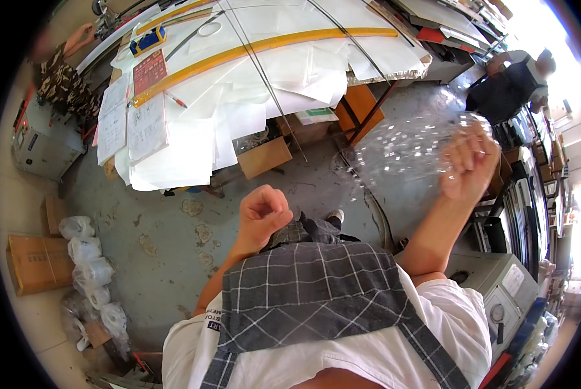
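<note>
My right hand (469,162) is raised at the right, its fingers curled round a thin, see-through plastic film (400,150). The film stretches out to the left of that hand over the floor, full of bright glints and smeared by motion. Whether it is a bag or a loose sheet I cannot tell. Lower down, in front of my checked apron (310,285), my left hand (261,217) is curled into a loose fist, and nothing shows in it. It is apart from the film.
Ahead stands a table covered with white sheets (238,84), with long yellow strips (271,43), thin dark rods and papers on it. A cardboard box (264,157) sits beneath. Plastic-wrapped rolls (92,272) line the left, a grey cabinet (491,292) the right. Two other people are farther off.
</note>
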